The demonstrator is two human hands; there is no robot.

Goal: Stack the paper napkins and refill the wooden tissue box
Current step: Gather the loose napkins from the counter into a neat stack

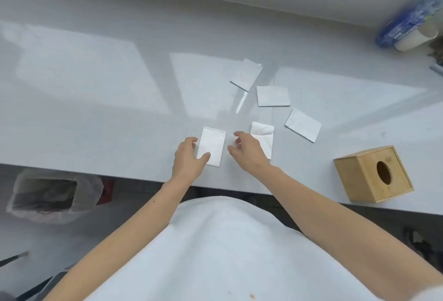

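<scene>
Several white folded paper napkins lie scattered on the grey table (96,109). The nearest napkin (212,142) lies flat near the front edge; my left hand (189,159) rests at its left side with the thumb on its lower corner. My right hand (247,152) hovers just right of it, fingers curled and apart, covering part of a second napkin (263,136). Three more napkins lie farther back: one (303,124) to the right, one (273,95) behind, one (247,74) farthest. The wooden tissue box (359,176) lies on its side at the right, oval opening facing right.
A blue plastic-wrapped pack (407,20) and a white roll (416,39) lie at the far right by the wall. Below the table's front edge on the left stands a bin lined with a clear bag (52,195).
</scene>
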